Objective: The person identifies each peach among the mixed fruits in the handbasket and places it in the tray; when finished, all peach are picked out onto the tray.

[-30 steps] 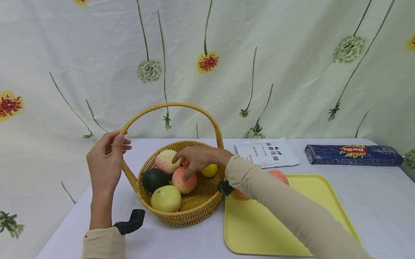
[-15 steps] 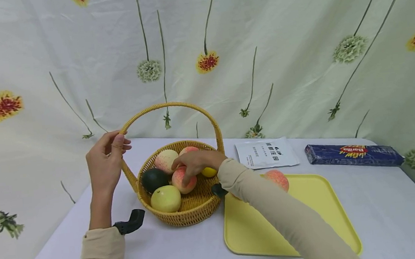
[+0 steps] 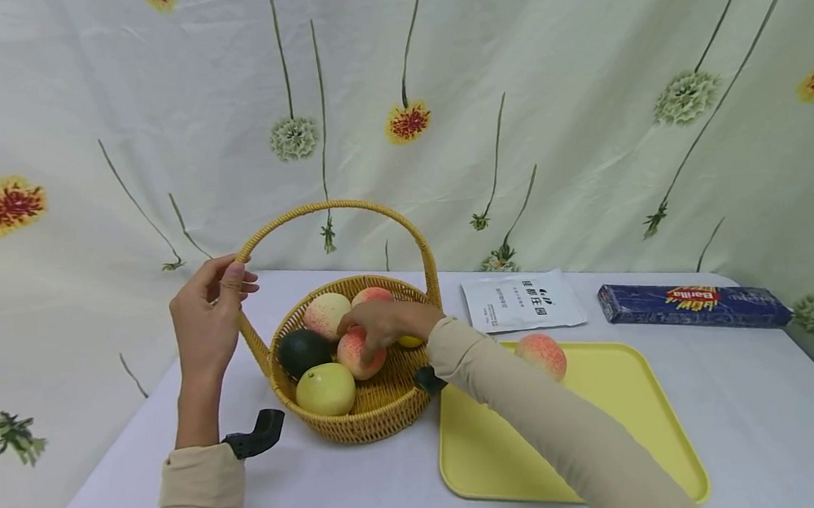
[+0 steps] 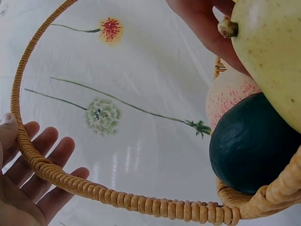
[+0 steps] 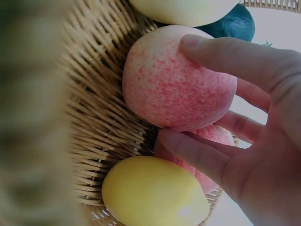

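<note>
My left hand (image 3: 208,314) holds the left side of the wicker basket's arched handle (image 4: 94,190), thumb on one side and fingers on the other. Inside the basket (image 3: 365,430), my right hand (image 3: 387,321) grips a pink-and-cream peach (image 5: 174,84), its thumb and fingers spread around the fruit. Beside that peach lie a dark green avocado-like fruit (image 3: 303,354), a pale yellow-green pear-like fruit (image 3: 325,390) and a paler speckled peach (image 3: 326,316). Another peach (image 3: 372,294) sits behind, and a yellow lemon-like fruit (image 5: 155,190) is partly hidden by my right hand in the head view.
A yellow tray (image 3: 515,456) stands right of the basket under my right forearm, with a peach (image 3: 543,355) at its back edge. Behind it lie a white packet (image 3: 525,301) and a blue Barilla box (image 3: 695,305). A flower-print curtain (image 3: 569,107) hangs at the back.
My right hand has lowered slightly and closed around the peach in the basket. The peach behind it and the one on the tray show more. My left hand stays on the handle.
</note>
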